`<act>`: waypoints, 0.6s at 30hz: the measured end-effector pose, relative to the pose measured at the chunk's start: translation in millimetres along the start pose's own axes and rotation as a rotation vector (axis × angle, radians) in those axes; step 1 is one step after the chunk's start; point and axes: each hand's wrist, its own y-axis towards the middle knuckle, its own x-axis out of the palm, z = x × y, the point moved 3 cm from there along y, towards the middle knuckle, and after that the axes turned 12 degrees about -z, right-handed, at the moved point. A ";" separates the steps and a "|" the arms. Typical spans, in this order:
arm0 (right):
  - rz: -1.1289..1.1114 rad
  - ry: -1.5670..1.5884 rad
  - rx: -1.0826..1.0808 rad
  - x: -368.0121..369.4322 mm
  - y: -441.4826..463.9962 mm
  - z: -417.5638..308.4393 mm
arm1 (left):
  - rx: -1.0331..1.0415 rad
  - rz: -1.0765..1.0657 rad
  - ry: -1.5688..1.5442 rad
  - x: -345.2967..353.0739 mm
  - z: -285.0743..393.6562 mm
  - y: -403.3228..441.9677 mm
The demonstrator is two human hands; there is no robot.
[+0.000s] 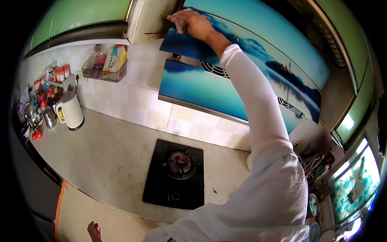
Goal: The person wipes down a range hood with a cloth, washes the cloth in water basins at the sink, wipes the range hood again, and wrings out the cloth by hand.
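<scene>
My right hand [196, 26] reaches up on an outstretched, white-sleeved arm to the upper left part of the range hood [252, 52]. Its fingers are closed on a crumpled, pale pinkish cloth [179, 25], which lies against the hood's blue landscape-printed panel near the left edge. Part of the cloth is hidden under the fingers. Low at the bottom left, my left hand [94, 231] hangs in front of the counter with its fingers curled in. I see nothing held in it, and it touches nothing visible.
Below the hood, a black single-burner gas stove [161, 189] is set in the pale counter [109, 157]. A cream electric kettle [71, 112] stands at left beside several seasoning bottles [52, 97]. A clear wall basket [115, 76] holds packets. Green cabinets [88, 18] hang overhead.
</scene>
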 end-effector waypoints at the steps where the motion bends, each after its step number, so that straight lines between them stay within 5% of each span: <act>1: -0.031 -0.004 -0.019 -7.1 -10.1 -9.6 | -0.306 0.031 -0.454 5.3 -2.0 0.0; 4: -0.078 0.026 -0.020 -39.0 -48.7 -1.8 | -0.267 -0.008 -0.345 5.7 13.8 1.7; 5: -0.046 0.368 -0.014 -42.7 -67.3 26.7 | -0.264 0.033 -0.379 6.8 14.9 -0.1; 7: -0.067 0.159 0.178 -55.8 -105.4 68.1 | -0.263 0.081 -0.424 9.5 12.7 -8.8; 8: -0.111 -0.394 0.359 -66.6 -115.9 67.1 | -0.266 0.097 -0.440 8.4 9.1 -14.3; 11: -0.143 -0.642 0.647 -59.1 -110.6 61.5 | -0.280 0.138 -0.467 -1.7 5.7 -33.8; 12: -0.012 -0.609 0.513 -45.7 -97.0 57.7 | -0.281 0.144 -0.464 -5.1 8.6 -35.1; 15: -0.173 -0.407 0.665 -2.8 -16.2 16.3 | -0.214 0.066 -0.394 2.8 20.3 -17.4; 18: -0.056 -0.287 0.415 -2.9 5.1 -42.7 | -0.151 -0.056 -0.313 21.7 28.6 7.2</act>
